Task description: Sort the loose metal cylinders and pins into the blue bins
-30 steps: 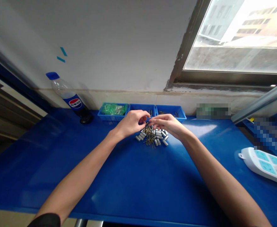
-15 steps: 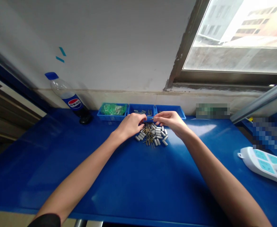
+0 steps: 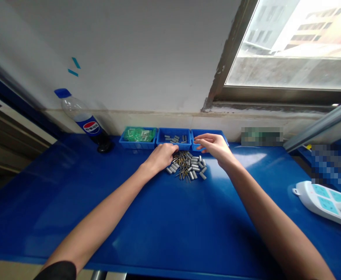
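Note:
A pile of thin metal drill-like pins (image 3: 183,166), some with brass-coloured parts, lies on the blue table. Short silvery metal blocks (image 3: 195,163) are mixed in on both sides of it. My left hand (image 3: 163,155) is at the pile's left upper edge, fingers curled down and pressed together; whatever they grip is hidden. Over the front of the right blue bin (image 3: 223,137) hovers my right hand (image 3: 214,147), its fingers apart and nothing visible between them. The middle blue bin (image 3: 174,132), just behind the pile, contains several small silvery pieces (image 3: 174,139).
The left blue bin (image 3: 138,146) holds a green plastic bag (image 3: 140,134). A cola bottle (image 3: 90,125) stands by the wall on the left. On the right lies a white power strip (image 3: 327,200) with light-blue panels. A window (image 3: 289,58) is behind at the right.
My right hand has moved right from the middle bin to the right bin, and its pinched fingers have parted. My left hand has shifted slightly down and left, its fingers curling closer.

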